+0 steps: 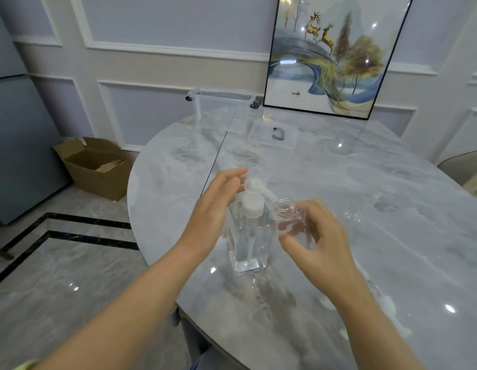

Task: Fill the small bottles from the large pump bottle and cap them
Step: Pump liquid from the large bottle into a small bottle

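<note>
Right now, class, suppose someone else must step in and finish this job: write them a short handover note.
Left hand: fingers straight, resting at the pump head of the big bottle, which stands on the table and holds clear liquid.
Right hand: grips a small bottle, uncapped, mouth held by the spout.
Done: the small bottle is open and lined up. How much is in it cannot be told.
Left: pump to fill it, cap it, then do the other small bottles. No cap shows clearly; a clear bin and a tray sit at the far edge.
</note>
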A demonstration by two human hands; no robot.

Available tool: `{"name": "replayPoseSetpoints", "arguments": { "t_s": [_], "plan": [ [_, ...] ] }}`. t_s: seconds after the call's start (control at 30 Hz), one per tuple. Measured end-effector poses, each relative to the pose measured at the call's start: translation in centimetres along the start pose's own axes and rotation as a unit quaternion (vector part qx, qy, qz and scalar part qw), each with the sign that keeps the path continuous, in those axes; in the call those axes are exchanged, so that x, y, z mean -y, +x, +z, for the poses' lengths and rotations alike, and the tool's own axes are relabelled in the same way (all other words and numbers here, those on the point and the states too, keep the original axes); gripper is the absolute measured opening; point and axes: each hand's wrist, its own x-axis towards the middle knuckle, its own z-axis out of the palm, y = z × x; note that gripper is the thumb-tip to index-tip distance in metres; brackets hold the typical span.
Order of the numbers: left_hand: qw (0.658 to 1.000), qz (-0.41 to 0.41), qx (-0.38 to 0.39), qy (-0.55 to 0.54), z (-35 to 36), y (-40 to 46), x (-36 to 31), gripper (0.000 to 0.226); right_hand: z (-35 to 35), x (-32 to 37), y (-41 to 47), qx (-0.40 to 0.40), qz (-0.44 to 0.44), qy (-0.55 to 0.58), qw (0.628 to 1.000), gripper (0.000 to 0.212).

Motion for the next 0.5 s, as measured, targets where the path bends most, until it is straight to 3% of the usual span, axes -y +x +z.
{"name": "replayPoseSetpoints", "arguments": {
  "t_s": [0.2, 0.5],
  "plan": [
    [0.992, 0.05, 0.08, 0.088, 0.7, 1.5, -2.0, 0.036, 1.3, -0.4, 0.0, -0.048, -0.048, 0.007, 0.998, 0.032],
    [0.997, 0.026, -0.034, 0.064, 1.5, 0.4, -2.7, 0.019, 1.1, -0.5, 0.4, -0.045, -0.024, -0.006, 0.999, 0.03]
  ]
}}
